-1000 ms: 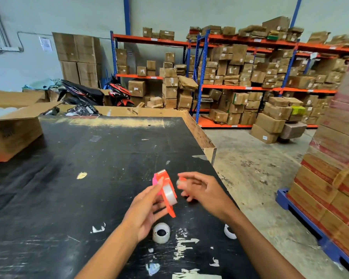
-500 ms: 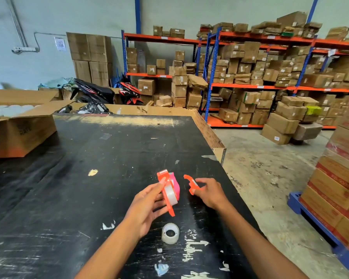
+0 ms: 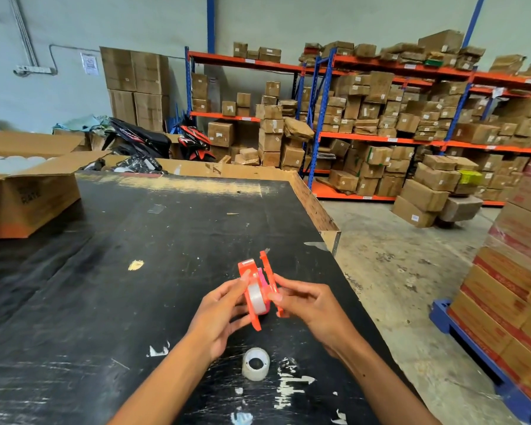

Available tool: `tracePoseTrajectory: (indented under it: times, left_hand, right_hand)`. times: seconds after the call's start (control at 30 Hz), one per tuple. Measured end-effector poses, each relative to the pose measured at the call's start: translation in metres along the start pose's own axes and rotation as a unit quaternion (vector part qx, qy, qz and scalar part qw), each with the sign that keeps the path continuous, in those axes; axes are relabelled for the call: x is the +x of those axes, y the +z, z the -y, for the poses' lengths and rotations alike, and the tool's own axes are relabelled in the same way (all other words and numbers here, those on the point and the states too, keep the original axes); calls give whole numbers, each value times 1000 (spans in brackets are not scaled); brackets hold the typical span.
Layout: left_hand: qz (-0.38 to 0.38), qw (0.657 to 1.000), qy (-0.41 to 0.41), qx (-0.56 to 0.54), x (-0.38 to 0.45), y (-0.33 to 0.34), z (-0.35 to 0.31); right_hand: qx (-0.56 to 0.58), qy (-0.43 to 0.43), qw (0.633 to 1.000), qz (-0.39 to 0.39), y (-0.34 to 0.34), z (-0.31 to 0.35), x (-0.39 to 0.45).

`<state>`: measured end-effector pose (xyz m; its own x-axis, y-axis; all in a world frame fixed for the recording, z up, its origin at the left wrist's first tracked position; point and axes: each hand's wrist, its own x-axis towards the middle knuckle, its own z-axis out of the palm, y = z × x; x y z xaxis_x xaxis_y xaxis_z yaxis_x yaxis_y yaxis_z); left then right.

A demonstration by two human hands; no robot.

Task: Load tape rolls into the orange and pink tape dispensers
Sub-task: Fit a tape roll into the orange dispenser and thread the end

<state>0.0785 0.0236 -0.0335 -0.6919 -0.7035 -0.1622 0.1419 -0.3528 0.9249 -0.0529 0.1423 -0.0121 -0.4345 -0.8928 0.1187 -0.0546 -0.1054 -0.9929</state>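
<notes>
My left hand [image 3: 219, 317] holds an orange tape dispenser body [image 3: 246, 273] upright above the black table, with a clear tape roll [image 3: 256, 299] seated on its pink hub [image 3: 261, 279]. My right hand [image 3: 311, 308] grips the orange side cover [image 3: 270, 277] and presses it against the roll's right side. A second clear tape roll [image 3: 255, 364] lies flat on the table just below my hands. No separate pink dispenser is visible.
The black table [image 3: 135, 286] ends in a cardboard-lined edge on the right, with concrete floor beyond. An open cardboard box [image 3: 28, 191] of white rolls sits at the left. Stacked cartons on a blue pallet [image 3: 515, 289] stand at the right. Shelving with boxes fills the background.
My right hand, which held the orange cover apart to the right, has brought it in against the dispenser body in my left hand. The camera has also tilted slightly.
</notes>
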Motion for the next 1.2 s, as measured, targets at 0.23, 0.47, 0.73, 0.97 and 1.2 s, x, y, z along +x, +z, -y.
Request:
tracePoseTrajectory:
  times: [0.23,0.47,0.73,0.97,1.2]
  left_hand:
    - [11,999,31,-19,-8,1,-5]
    - [-3,998,64,-1,-15,1,-7]
    - [14,996,84,11,-20,1,-13]
    - [22,994,99,39,-24,3,-22]
    - [23,983,158,89,-22,12,-24]
  right_hand:
    - [20,-15,1000,-3,10,2,-5]
    - [-30,-44,999,10,16,2,-10]
    - [-57,-63,996,11,16,11,-13]
    - [-82,-72,994,0,15,16,-8]
    - [-97,-116,987,-50,19,36,8]
